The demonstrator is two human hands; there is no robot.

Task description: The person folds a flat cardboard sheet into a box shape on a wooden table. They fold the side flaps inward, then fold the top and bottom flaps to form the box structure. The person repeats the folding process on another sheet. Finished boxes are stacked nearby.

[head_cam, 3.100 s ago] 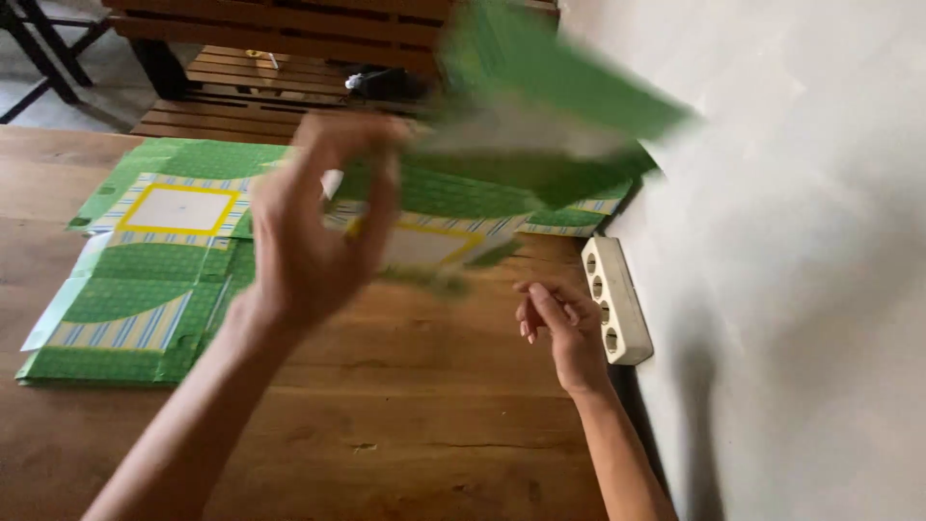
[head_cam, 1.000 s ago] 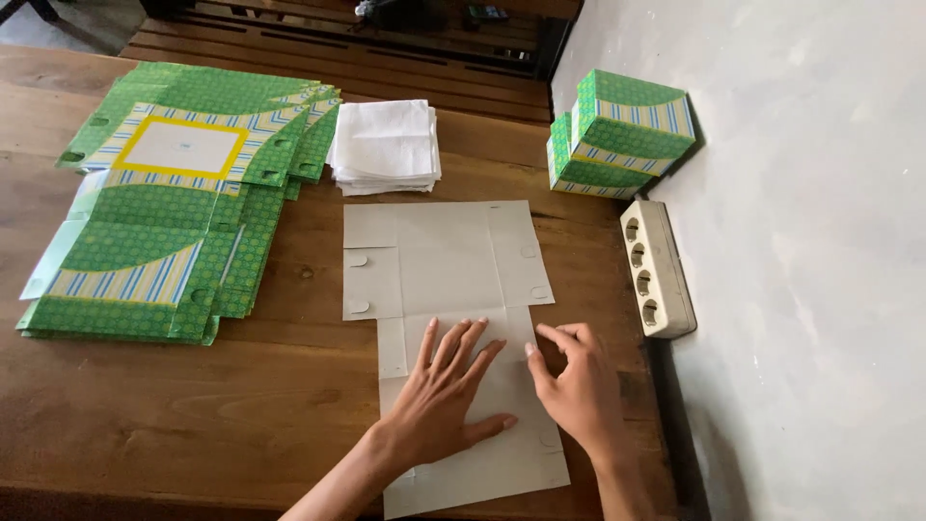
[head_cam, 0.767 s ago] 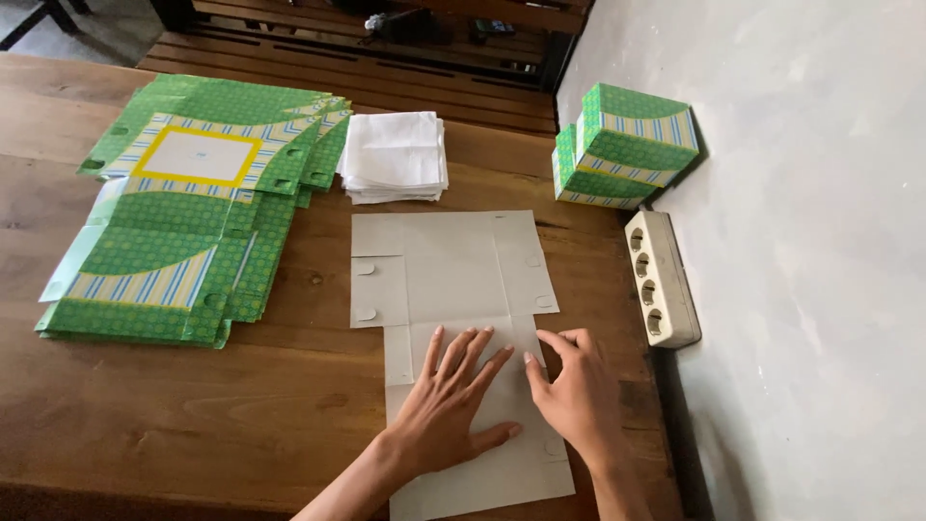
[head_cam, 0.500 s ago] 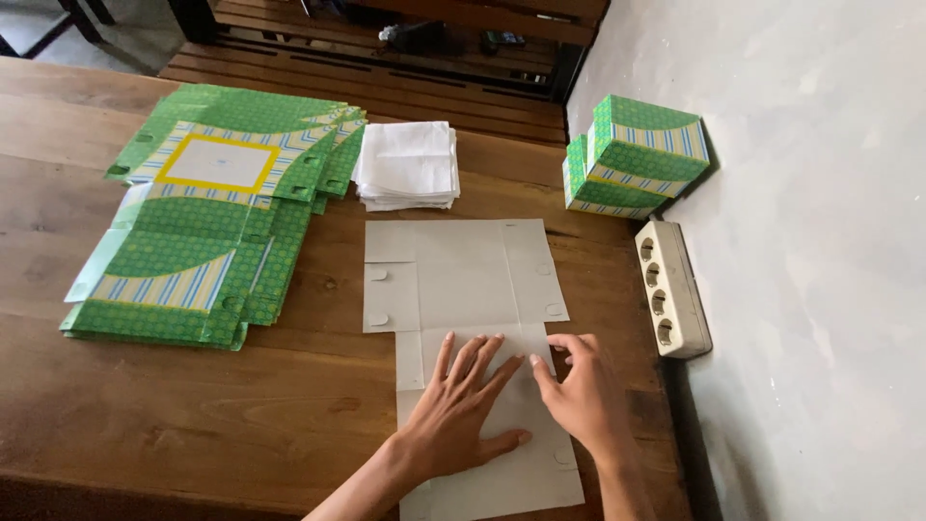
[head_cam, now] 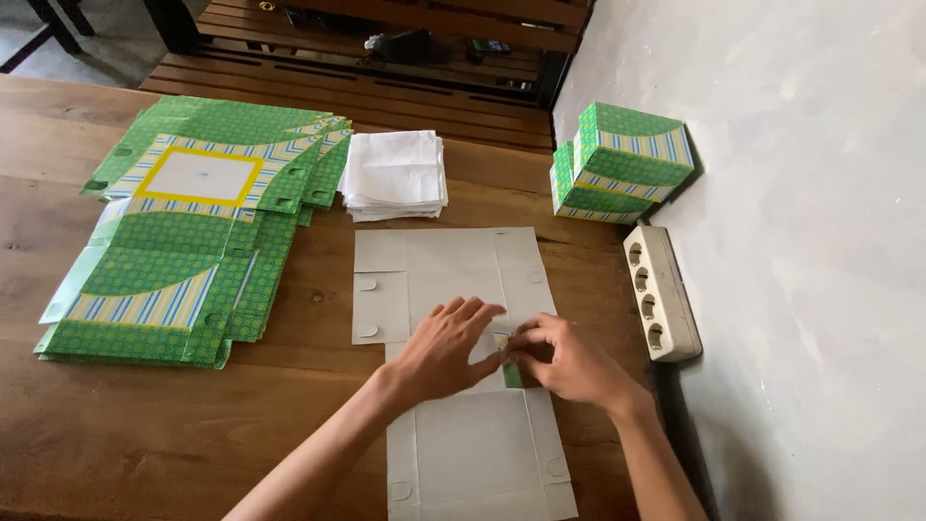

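A flat cardboard box blank (head_cam: 439,270) lies plain side up on the wooden table (head_cam: 145,434), its far end near a stack of white tissues (head_cam: 395,174). My left hand (head_cam: 446,345) rests flat on the blank's middle with fingers spread. My right hand (head_cam: 564,359) pinches a small side flap of the blank and lifts it, so the green printed side shows between the two hands.
A pile of flat green patterned box blanks (head_cam: 183,241) covers the table's left. Two folded green boxes (head_cam: 617,159) stand against the white wall (head_cam: 801,241). A beige power strip (head_cam: 661,289) lies along the wall. Wooden benches (head_cam: 386,68) stand beyond the table.
Three seconds ago I held a green blank in the air; since then it lies flat. My right hand has now closed on a side flap and folded it up, showing green.
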